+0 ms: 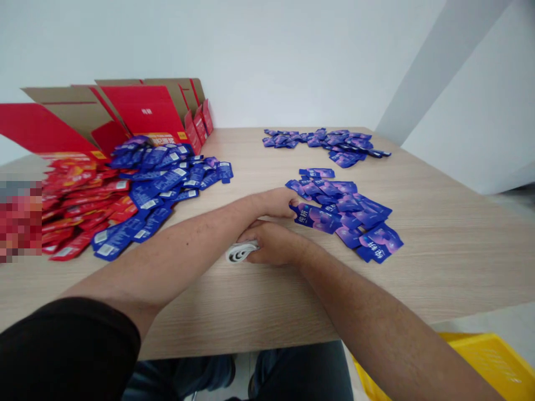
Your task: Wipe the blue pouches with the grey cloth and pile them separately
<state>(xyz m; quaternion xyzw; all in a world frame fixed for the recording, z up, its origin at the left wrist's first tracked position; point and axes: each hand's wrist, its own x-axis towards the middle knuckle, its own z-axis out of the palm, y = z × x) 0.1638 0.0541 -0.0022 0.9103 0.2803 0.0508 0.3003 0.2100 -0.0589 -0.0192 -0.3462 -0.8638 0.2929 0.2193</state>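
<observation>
Far left of the white bundle (241,252), red sachets (79,206) lie heaped on the wooden surface (438,278), with opened red-and-brown cardboard cartons (142,111) standing behind them. Nearer the bundle, a spread of blue sachets (159,186) overlaps the red heap. The right hand (271,246) is curled closed around the white bundle, which pokes out beyond its fingers on the left. Just above it, the left hand (273,201) reaches across, its fingers touching the edge of a blue sachet (315,218); whether they pinch it, I cannot tell. That sachet belongs to a loose pile (346,206) to the bundle's right. Farther right and beyond lies a second pile (326,143). A yellow crate (480,367) sits on the floor, lower right of the bundle.
</observation>
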